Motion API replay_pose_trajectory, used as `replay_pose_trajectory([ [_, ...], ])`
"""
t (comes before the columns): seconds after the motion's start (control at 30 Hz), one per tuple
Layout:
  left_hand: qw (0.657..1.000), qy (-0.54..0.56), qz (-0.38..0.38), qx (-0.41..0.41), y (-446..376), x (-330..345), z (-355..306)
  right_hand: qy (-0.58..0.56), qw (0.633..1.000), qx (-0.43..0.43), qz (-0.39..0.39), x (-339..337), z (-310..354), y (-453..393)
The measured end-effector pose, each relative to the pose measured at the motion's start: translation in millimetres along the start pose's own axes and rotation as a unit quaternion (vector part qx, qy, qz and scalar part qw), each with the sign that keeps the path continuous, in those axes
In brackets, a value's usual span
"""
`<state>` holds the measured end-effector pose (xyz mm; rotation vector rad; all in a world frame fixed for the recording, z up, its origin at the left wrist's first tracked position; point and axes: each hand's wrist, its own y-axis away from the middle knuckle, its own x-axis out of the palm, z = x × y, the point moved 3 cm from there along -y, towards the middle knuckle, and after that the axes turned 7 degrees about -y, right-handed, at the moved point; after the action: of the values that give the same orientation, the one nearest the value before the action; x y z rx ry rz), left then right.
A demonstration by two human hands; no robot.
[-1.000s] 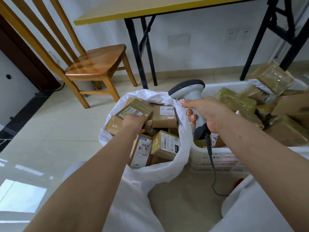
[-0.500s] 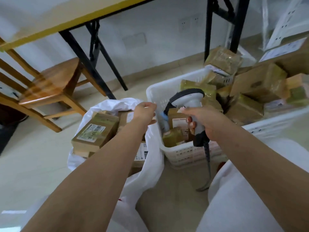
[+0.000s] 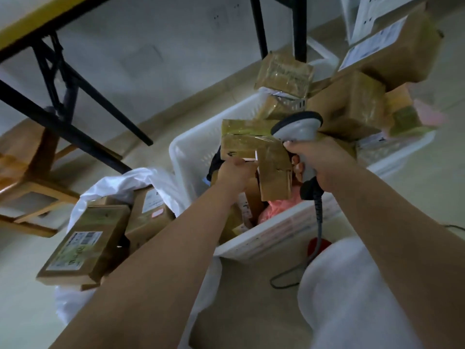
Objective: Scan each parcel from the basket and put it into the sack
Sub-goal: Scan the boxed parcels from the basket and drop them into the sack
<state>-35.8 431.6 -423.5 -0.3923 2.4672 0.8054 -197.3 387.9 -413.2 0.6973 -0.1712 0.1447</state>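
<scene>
over basket rim [image 3: 183,157], left hand [image 3: 234,175] grips parcel [image 3: 254,152].

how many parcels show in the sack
3 show in the sack: a labelled one at the front left, one upright behind it, and a sliver between them. More may be hidden underneath.

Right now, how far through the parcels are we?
Done: several parcels already lie in the white sack. In hand: the left hand grips a taped parcel over the basket, while the right hand holds the scanner beside it. Left: many parcels remain piled in the basket.
</scene>
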Motion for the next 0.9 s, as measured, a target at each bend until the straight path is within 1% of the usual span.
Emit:
replay_pose_trajectory([
  [0.07, 0.999, -0.007, 0.015, -0.028, -5.9, 14.4, -5.9, 0.004, 1.000, -0.007, -0.012, -7.7, -3.5, -8.6],
  [0.17, 0.993, 0.005, 0.048, -0.109, -11.9, 31.3, -3.0, 0.011, 1.000, -0.009, -0.019, -12.1, -4.2, -15.0],
  [0.27, 0.968, 0.102, 0.099, -0.209, -9.2, 43.9, 5.7, 0.013, 0.999, -0.024, -0.021, -15.7, 0.4, -14.6],
  [0.3, 0.957, 0.138, 0.114, -0.229, -9.6, 48.4, 7.3, 0.019, 0.999, -0.023, -0.023, -17.2, 2.1, -13.8],
  [0.37, 0.942, 0.173, 0.138, -0.251, -14.1, 57.1, 10.8, 0.018, 0.999, -0.021, -0.024, -21.3, 3.0, -14.8],
  [0.43, 0.942, 0.183, 0.142, -0.242, -14.9, 61.0, 11.3, 0.013, 0.999, -0.015, -0.026, -25.0, 2.9, -15.7],
  [0.53, 0.951, 0.182, 0.126, -0.214, -13.8, 58.0, 11.0, 0.003, 0.999, -0.006, -0.035, -30.2, 0.8, -18.6],
  [0.63, 0.970, 0.168, 0.067, -0.162, -13.7, 42.5, 14.0, -0.018, 0.999, -0.010, -0.047, -32.4, 0.7, -20.1],
  [0.73, 0.986, 0.131, 0.009, -0.098, -11.1, 18.7, 17.6, -0.009, 0.998, -0.027, -0.054, -29.3, -2.8, -20.4],
  [0.8, 0.988, 0.139, 0.003, -0.074, -5.1, 4.2, 16.4, -0.017, 0.998, -0.038, -0.054, -22.6, -4.6, -19.1],
  [0.9, 0.989, 0.142, 0.013, -0.041, 6.8, -10.3, 9.3, -0.024, 0.997, -0.054, -0.056, -6.0, -7.2, -12.6],
])
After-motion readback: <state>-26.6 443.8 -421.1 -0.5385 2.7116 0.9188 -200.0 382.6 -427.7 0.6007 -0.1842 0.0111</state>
